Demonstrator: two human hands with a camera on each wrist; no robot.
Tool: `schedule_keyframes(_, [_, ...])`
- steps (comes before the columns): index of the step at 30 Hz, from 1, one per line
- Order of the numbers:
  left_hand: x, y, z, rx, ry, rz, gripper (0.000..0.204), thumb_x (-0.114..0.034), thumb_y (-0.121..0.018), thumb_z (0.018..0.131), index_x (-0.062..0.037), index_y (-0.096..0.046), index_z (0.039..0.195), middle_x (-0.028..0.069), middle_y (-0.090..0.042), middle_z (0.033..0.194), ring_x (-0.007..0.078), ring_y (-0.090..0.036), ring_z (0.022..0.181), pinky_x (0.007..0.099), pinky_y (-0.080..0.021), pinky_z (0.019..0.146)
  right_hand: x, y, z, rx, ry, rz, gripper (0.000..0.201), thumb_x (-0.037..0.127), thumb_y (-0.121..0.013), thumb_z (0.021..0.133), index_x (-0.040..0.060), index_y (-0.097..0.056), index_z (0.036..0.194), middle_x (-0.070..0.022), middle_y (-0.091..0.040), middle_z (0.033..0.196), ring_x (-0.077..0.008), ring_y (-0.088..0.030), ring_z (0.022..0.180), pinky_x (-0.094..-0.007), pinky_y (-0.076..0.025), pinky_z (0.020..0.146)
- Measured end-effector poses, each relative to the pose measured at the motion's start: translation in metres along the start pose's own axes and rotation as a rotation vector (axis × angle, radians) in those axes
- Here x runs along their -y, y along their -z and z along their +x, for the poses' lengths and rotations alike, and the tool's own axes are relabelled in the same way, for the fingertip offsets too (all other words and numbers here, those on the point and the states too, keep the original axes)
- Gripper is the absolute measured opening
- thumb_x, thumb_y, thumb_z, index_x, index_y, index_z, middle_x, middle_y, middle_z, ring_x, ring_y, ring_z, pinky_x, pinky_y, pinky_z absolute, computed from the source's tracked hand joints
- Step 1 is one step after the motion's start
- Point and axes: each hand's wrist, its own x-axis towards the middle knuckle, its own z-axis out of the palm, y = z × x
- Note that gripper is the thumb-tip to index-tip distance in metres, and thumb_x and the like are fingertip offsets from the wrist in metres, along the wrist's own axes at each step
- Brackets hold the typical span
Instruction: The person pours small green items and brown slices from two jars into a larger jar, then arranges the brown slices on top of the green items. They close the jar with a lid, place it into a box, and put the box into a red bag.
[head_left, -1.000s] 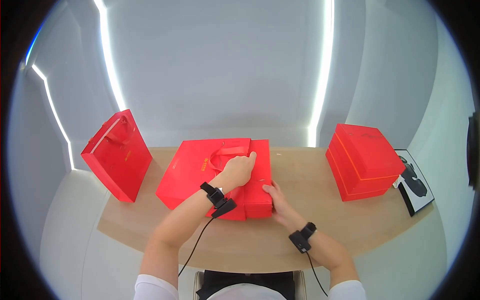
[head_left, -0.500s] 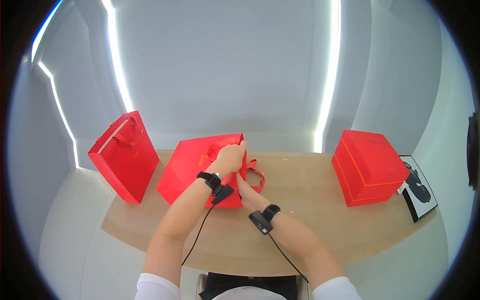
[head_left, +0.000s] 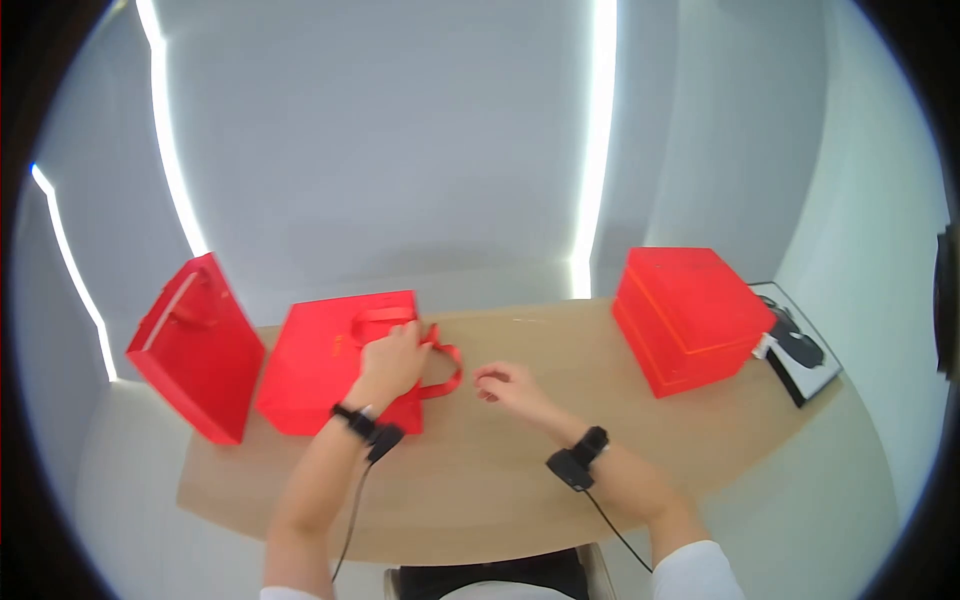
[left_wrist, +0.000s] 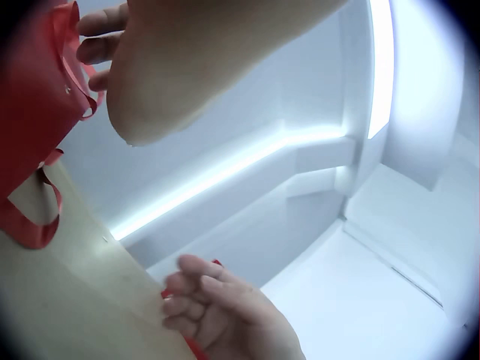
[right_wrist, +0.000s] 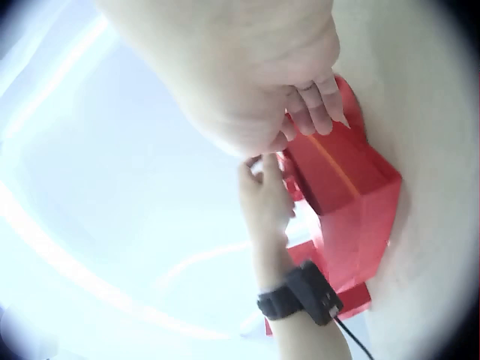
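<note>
A large red bag (head_left: 317, 350) lies on its side at centre left, its ribbon handle (head_left: 452, 382) hanging past the mouth. My left hand (head_left: 393, 362) grips the bag near its mouth edge, beside the upper ribbon; its thumb is hidden. The left wrist view has my left fingers (left_wrist: 100, 49) bent beside the red ribbon (left_wrist: 36, 231). Right of the bag, apart from it, my right hand (head_left: 515, 390) hovers loosely curled and empty. In the right wrist view, an orange line crosses the red surface (right_wrist: 352, 187) beyond my right fingers (right_wrist: 313, 109).
Another red bag (head_left: 205, 355) stands at the table's left end. Toward the right stands a red box (head_left: 690, 315) with an orange seam, and behind it lies a framed black-and-white picture (head_left: 797, 345). The wooden table (head_left: 480, 490) curves along its front edge.
The red box at the bag's mouth has gone out of sight in the head view. My right hand has let go and moved right, off the bag. The head view has shifted.
</note>
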Motion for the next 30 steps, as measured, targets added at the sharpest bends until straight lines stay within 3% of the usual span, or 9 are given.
schedule_keyframes(3, [-0.009,0.026,-0.056,-0.218,-0.111,-0.204,0.031,-0.026,-0.07,0.104,-0.0048,-0.063,0.126,0.0183,-0.073,0.11,0.0405,-0.074,0.089,0.0509,-0.06,0.069,0.092,0.08,-0.083,-0.435,0.163,-0.44,0.015,0.01,-0.07,0.103,0.0022,-0.078,0.113,-0.007,-0.078,0.098,-0.0143,-0.072,0.089,-0.0313,-0.057,0.079])
schedule_keyframes(4, [-0.011,0.03,-0.077,-0.233,-0.144,-0.285,0.026,-0.02,-0.073,0.102,-0.0048,-0.065,0.122,0.0184,-0.073,0.108,0.0401,-0.074,0.088,0.0509,-0.059,0.068,0.086,0.126,-0.094,-0.689,0.496,-0.71,0.014,0.006,-0.069,0.101,0.0037,-0.079,0.111,-0.0085,-0.076,0.095,-0.0155,-0.071,0.085,-0.032,-0.057,0.077])
schedule_keyframes(5, [-0.011,0.038,-0.098,-0.15,-0.145,-0.327,0.026,-0.015,-0.074,0.1,-0.0029,-0.068,0.122,0.0179,-0.076,0.108,0.0387,-0.074,0.084,0.047,-0.06,0.075,0.107,0.158,-0.116,-0.862,0.57,-0.827,0.016,0.005,-0.07,0.097,0.0021,-0.078,0.111,-0.0146,-0.075,0.1,-0.0269,-0.073,0.086,-0.0359,-0.058,0.076])
schedule_keyframes(9, [-0.023,0.048,-0.156,0.053,0.019,-0.564,0.026,-0.014,-0.077,0.096,-0.0044,-0.071,0.119,0.014,-0.075,0.091,0.032,-0.072,0.071,0.0433,-0.056,0.068,0.105,0.306,-0.17,-1.5,0.199,-1.132,0.053,0.032,-0.074,0.1,0.0019,-0.064,0.143,-0.0234,-0.07,0.132,-0.0398,-0.067,0.125,-0.047,-0.052,0.108])
schedule_keyframes(11, [-0.02,0.045,-0.17,0.134,0.052,-0.589,0.028,-0.013,-0.077,0.095,-0.0045,-0.071,0.122,0.0122,-0.074,0.09,0.0273,-0.071,0.069,0.0411,-0.055,0.066,0.084,0.348,-0.178,-1.559,-0.157,-0.834,0.069,0.043,-0.074,0.101,0.0011,-0.057,0.153,-0.0251,-0.067,0.141,-0.0421,-0.062,0.136,-0.0467,-0.048,0.116])
schedule_keyframes(14, [-0.026,0.037,-0.174,0.156,0.114,-0.616,0.029,-0.01,-0.079,0.092,-0.0021,-0.072,0.119,0.0086,-0.074,0.083,0.0212,-0.068,0.061,0.0378,-0.055,0.071,0.021,0.426,-0.182,-1.413,-0.023,-0.558,0.088,0.056,-0.076,0.098,-0.0019,-0.05,0.159,-0.0245,-0.065,0.149,-0.0401,-0.059,0.143,-0.0439,-0.045,0.12])
schedule_keyframes(17, [-0.021,0.034,-0.181,0.136,0.025,-0.591,0.028,-0.007,-0.079,0.091,-0.0015,-0.072,0.118,0.0061,-0.074,0.08,0.018,-0.067,0.058,0.0366,-0.056,0.078,0.035,0.428,-0.193,-1.231,0.074,-0.254,0.105,0.07,-0.072,0.094,0.0102,-0.032,0.171,-0.0189,-0.047,0.166,-0.0387,-0.051,0.149,-0.0588,-0.041,0.117])
schedule_keyframes(20, [-0.02,0.042,-0.183,0.158,-0.024,-0.575,0.027,-0.007,-0.078,0.091,-0.0025,-0.073,0.117,0.0052,-0.075,0.081,0.0167,-0.068,0.059,0.0364,-0.057,0.08,0.024,0.464,-0.188,-1.334,0.01,-0.047,0.105,0.075,-0.07,0.09,0.0177,-0.034,0.17,-0.0118,-0.038,0.174,-0.0384,-0.042,0.154,-0.0627,-0.036,0.117])
schedule_keyframes(30, [-0.033,0.026,-0.165,0.392,0.073,-0.733,0.029,-0.013,-0.076,0.095,-0.0038,-0.073,0.123,0.0104,-0.074,0.089,0.023,-0.07,0.067,0.0396,-0.055,0.065,0.042,0.434,-0.201,-1.232,0.116,-0.196,0.079,0.054,-0.08,0.096,0.0023,-0.057,0.152,-0.0122,-0.069,0.136,-0.0244,-0.065,0.122,-0.0414,-0.05,0.101])
